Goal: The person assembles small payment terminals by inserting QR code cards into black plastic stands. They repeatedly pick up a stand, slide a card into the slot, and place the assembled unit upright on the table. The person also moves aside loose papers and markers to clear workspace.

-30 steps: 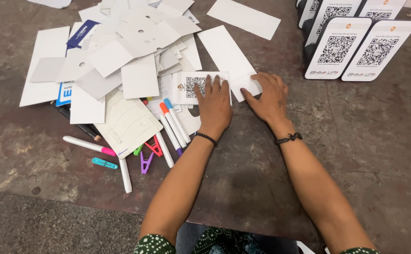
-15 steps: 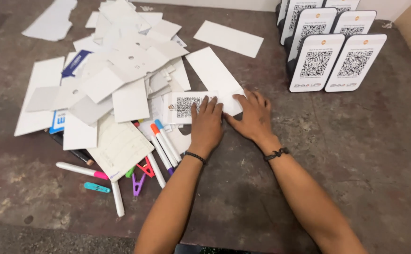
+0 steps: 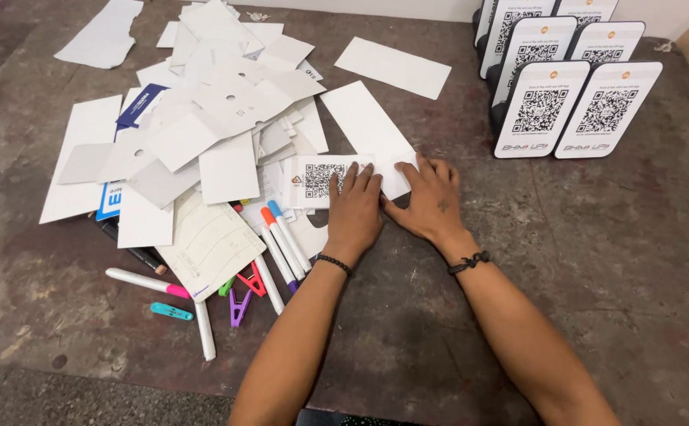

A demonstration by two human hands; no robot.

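Pressing flat, left hand (image 3: 354,213) and right hand (image 3: 429,203) pin the sideways-lying printed card (image 3: 325,180).

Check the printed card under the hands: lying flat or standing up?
Flat. The printed card lies face up on the table, with the left hand and right hand pressed palm-down on it.

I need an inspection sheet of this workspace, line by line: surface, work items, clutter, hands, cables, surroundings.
Surface: dark, stained table.
Work items: white card with square code, flat under both hands.
Clutter: heap of white cards; marker pens; coloured clips.
Hands: left hand and right hand press the card, palms down, no grip closed.
Cables: nothing seen.
Surroundings: upright code stands at the far right.
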